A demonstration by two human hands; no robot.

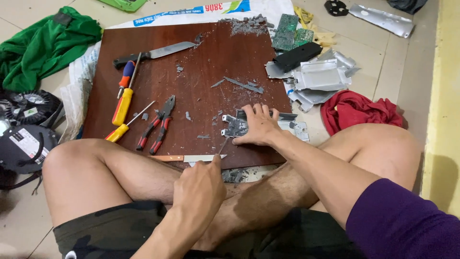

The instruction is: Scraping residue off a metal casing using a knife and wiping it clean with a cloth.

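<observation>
Grey metal bracket (238,125) lies at the board's (201,62) near edge, pressed flat under the right hand (258,127). Left hand (200,184) closes its grip on a thin tool (223,145), handle hidden. White printed sack (191,12) peeks behind the board.

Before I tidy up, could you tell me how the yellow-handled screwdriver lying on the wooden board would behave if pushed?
The yellow-handled screwdriver looks rigid, with a thin metal shaft. Its rounded handle lies flat on the smooth wooden board, so a sideways push would probably roll it. It seems light enough to lift easily.
</observation>
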